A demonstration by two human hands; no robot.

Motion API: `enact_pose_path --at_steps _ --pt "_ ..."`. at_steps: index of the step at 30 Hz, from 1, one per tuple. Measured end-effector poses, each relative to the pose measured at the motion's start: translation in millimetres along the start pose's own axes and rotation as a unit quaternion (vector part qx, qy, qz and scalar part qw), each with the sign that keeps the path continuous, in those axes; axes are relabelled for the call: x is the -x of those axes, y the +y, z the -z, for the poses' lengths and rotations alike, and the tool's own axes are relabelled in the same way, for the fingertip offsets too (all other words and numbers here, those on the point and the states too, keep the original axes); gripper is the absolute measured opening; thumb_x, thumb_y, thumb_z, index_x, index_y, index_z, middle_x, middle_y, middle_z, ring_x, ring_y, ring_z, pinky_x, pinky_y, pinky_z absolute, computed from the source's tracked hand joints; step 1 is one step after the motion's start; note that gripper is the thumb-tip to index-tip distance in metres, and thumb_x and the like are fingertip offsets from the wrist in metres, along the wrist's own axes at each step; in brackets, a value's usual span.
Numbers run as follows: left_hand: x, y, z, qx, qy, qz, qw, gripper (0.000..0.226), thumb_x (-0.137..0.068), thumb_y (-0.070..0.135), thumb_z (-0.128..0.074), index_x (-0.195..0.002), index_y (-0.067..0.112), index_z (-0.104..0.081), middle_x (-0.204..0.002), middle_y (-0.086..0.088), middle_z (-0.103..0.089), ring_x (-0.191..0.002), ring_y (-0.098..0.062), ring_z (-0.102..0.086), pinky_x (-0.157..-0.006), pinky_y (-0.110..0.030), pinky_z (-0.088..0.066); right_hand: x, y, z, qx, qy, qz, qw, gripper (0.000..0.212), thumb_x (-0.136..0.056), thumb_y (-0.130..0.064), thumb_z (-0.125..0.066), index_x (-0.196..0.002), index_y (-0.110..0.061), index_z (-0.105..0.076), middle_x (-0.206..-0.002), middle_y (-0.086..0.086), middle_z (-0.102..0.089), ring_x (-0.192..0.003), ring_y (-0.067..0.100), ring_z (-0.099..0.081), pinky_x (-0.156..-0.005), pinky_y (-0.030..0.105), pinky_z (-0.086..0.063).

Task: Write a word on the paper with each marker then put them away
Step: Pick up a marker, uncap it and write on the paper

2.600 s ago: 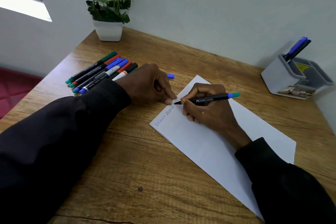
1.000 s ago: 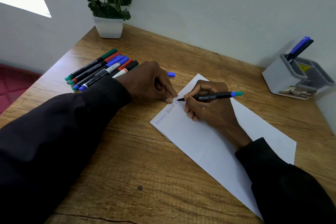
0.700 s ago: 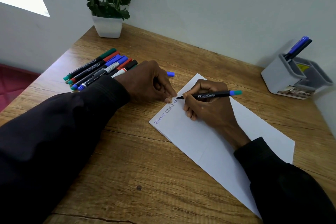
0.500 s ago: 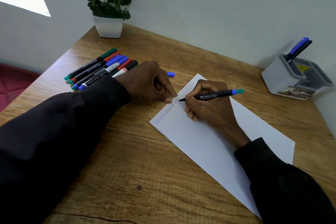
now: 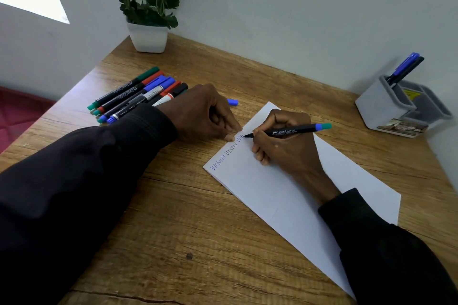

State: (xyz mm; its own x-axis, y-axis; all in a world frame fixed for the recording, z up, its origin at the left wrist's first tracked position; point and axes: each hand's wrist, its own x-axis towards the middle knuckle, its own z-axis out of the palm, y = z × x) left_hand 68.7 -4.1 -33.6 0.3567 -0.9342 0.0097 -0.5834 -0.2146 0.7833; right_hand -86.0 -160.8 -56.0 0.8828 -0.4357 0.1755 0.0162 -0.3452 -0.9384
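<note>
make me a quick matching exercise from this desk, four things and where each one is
Things:
1 plant
2 pen holder
3 blue cap
4 black marker

Places:
a in the right hand, tip on the paper
b far left corner of the desk
c just behind the left hand
d by the desk's right edge

Pairs: 1b, 2d, 3c, 4a

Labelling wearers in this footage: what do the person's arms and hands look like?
Both arms wear long, near-black fabric sleeves to the wrists; the left cuff shows faint ribbed lines. The left hand and right hand are bare: no gloves or rings visible.
</note>
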Motion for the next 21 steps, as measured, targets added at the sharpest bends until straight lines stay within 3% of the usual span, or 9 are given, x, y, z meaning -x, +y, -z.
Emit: enact_pose_path --at_steps 17,21 --pt "1.3 1.7 0.9 0.008 0.002 -0.014 1.0 0.031 -0.073 0.016 -0.082 -0.088 0.04 -0.07 -0.091 0.005 -0.075 -0.086 -0.012 -0.069 -0.075 -0.036 -0.057 0.2 -0.5 0.0 0.002 0.013 0.002 1.0 0.023 -0.087 0.01 -0.067 -0.068 -0.004 -0.066 -0.06 0.018 -0.069 -0.042 0.025 -0.065 -0.042 0.026 -0.049" --pt "0.2 0.7 0.2 0.004 -0.002 -0.01 1.0 0.028 -0.073 0.016 -0.081 -0.093 0.034 -0.072 -0.09 0.006 -0.074 -0.085 -0.013 -0.069 -0.075 -0.037 -0.058 0.8 0.2 -0.9 -0.001 0.019 0.012 1.0 0.026 -0.092 0.009 -0.066 -0.07 -0.005 -0.066 -0.06 0.016 -0.07 -0.043 0.027 -0.066 -0.043 0.028 -0.051"
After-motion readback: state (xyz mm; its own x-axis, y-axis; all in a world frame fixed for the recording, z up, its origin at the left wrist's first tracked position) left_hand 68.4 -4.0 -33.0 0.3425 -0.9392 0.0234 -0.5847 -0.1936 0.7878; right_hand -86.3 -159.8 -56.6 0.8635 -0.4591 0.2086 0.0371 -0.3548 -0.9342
